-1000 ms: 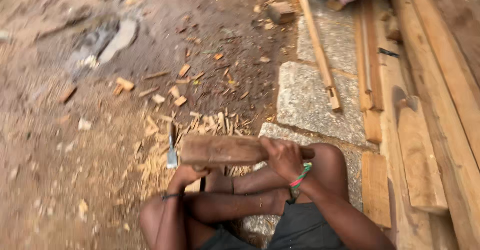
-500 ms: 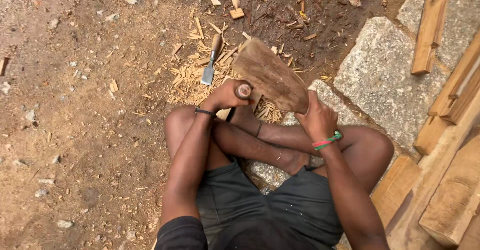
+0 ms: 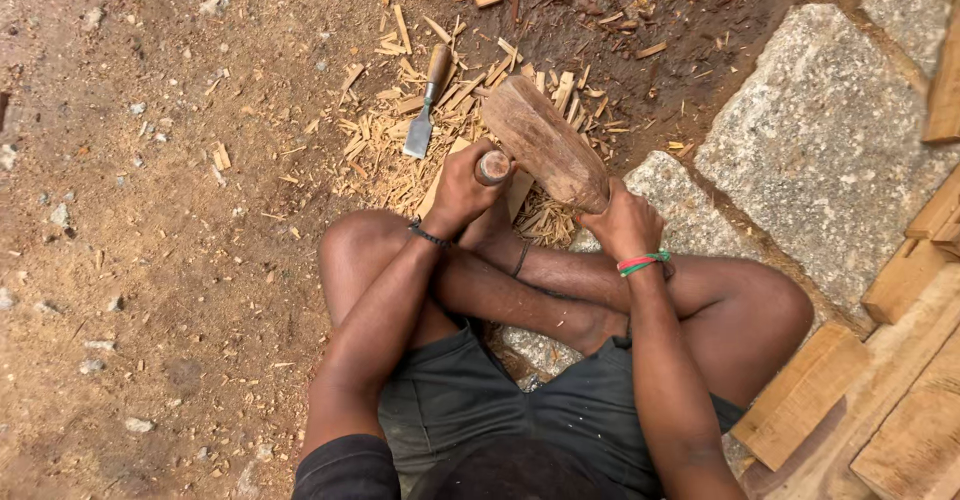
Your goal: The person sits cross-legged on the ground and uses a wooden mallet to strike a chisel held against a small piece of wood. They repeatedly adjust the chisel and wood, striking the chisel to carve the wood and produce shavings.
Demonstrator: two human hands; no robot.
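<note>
On the ground, far left: bare packed dirt point(image 3: 150, 260) is lying scattered with small stones and a few stray chips.

Spare chisel: a wooden-handled chisel point(image 3: 428, 100) is lying untouched on the shavings, blade pointing toward the person, just beyond the left hand.

Left hand: the left hand point(image 3: 462, 182) is wrapping tightly around a round wooden handle point(image 3: 493, 167) — only its end is showing, so what tool it belongs to I cannot tell.

Shavings: a thick pile of wood chips point(image 3: 470, 110) is spreading out in front of the knees, which is suggesting that a good deal of cutting is already done.

Wood block: the rounded wooden block point(image 3: 545, 140) is tilting up off the ground, far end over the chips, near end gripped.

Right hand: the right hand point(image 3: 625, 225) is closing firmly on the block's near end, steadying it.

Progress: the block is looking roughly shaped but still coarse — by my judgement, shaping is somewhere midway.

Far right: stone slabs point(image 3: 820, 140) and stacked planks point(image 3: 900, 390) are sitting beside the person.
</note>
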